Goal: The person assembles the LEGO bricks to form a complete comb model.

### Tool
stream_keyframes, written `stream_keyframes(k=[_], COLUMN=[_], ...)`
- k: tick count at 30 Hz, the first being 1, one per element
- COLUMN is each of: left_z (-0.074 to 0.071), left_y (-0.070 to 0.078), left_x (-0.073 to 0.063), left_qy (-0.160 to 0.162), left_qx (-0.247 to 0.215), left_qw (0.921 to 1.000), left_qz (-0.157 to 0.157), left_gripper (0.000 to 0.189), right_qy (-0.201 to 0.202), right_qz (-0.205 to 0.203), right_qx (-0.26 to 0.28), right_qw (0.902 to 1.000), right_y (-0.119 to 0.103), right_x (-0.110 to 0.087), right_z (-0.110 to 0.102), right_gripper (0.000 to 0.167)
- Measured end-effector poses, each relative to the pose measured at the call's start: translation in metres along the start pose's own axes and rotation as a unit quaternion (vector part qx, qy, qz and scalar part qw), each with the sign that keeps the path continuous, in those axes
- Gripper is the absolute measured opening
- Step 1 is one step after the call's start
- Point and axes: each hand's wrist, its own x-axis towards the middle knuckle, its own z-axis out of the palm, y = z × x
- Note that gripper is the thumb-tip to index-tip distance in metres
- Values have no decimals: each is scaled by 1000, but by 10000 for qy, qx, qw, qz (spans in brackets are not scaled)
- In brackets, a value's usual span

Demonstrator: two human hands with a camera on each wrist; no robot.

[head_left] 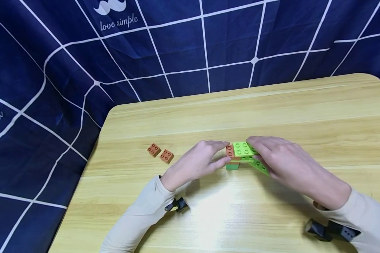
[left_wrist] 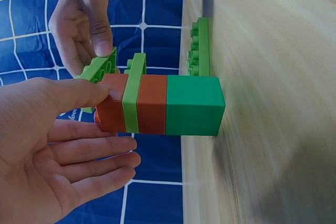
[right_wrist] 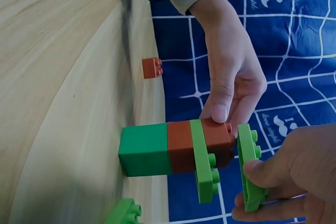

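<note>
A stack of toy building bricks stands upright on the table: a dark green brick (right_wrist: pixel 144 150) at the bottom, an orange brick (right_wrist: pixel 180 148), a thin light green plate brick (right_wrist: pixel 203 166) jutting to one side, and another orange brick (right_wrist: pixel 216 139) on top. My left hand (head_left: pixel 201 160) pinches that top orange brick between thumb and fingers. Another light green plate brick (head_left: pixel 242 149) is held by my right hand (head_left: pixel 286 165), thumb on one face and fingers on the other. In the right wrist view this plate sits just above the stack's top, with a small gap visible.
Two loose orange bricks, one (head_left: pixel 153 149) and another (head_left: pixel 167 156), lie left of my left hand. Beside the stack, a further light green studded piece (left_wrist: pixel 199 48) lies low on the wooden table (head_left: pixel 190 123). A blue checked curtain (head_left: pixel 183 42) hangs behind the table.
</note>
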Motion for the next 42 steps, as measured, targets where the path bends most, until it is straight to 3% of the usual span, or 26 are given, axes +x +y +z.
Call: stream_keyframes(k=[7,11,13,23,33,42], left_z=[0,1,1,3,0,6], left_y=[0,-2,-2,-4,-4,-2], left_x=[0,1,2,3,-1,-1], left_qy=[27,-38,-82,-51,-55,131], left_qx=[-125,-298,-364,-628,-724,-298], left_qw=[9999,9995,9992,9979,9973,9994], left_qz=[20,-69,-138,-135,-122,117], left_gripper=[43,45,46,40,61,58], right_qy=[22,-51,-67,-210,-200,-195], right_qz=[-102,-130,-152,-104,-157,-254], right_qx=[86,131,164,275,163,148], right_qw=[9999,9998,9997,9993,9995,9994], right_y=[-3,-3,-2,-4,-4,-5], right_x=[5,6,6,10,11,10], right_z=[2,3,4,4,6,7], right_gripper=[71,43,39,50,49,51])
